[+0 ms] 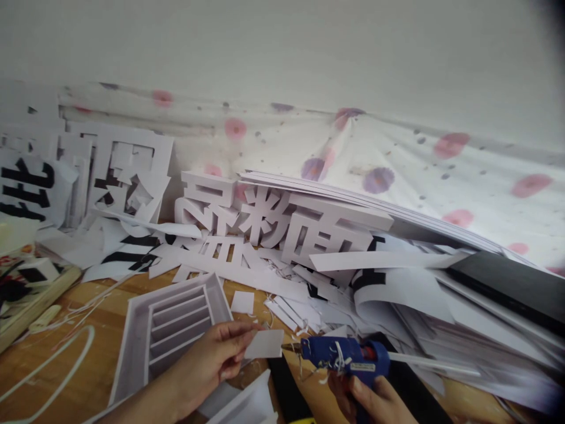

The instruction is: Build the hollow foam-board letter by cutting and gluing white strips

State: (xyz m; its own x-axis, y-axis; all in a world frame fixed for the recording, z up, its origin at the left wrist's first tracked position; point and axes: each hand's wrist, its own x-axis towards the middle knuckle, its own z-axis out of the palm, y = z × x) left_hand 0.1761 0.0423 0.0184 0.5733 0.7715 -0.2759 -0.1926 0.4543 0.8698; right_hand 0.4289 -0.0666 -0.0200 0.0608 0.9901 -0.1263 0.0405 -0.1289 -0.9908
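Observation:
Between its thumb and fingers my left hand (220, 356) pinches a small white rectangular board piece (267, 344). My right hand (368, 397) is wrapped round the handle of a blue hot glue gun (329, 352), which has a clear glue stick (435, 364) sticking out of its back. The gun's nozzle points left and meets, or nearly meets, the right edge of the piece. Dried glue strings cling to the gun. Left of my left hand lies a white board frame with parallel slats (132, 335), and part of it is hidden behind my forearm.
White cut-out characters (331, 229) stand along the back, with paper scraps (265, 277) around them. Long boards (309, 187) lean at the right. A square white piece (242, 302) lies beyond my left hand. A black-and-yellow tool (286, 388) lies in front on the wooden table (101, 300).

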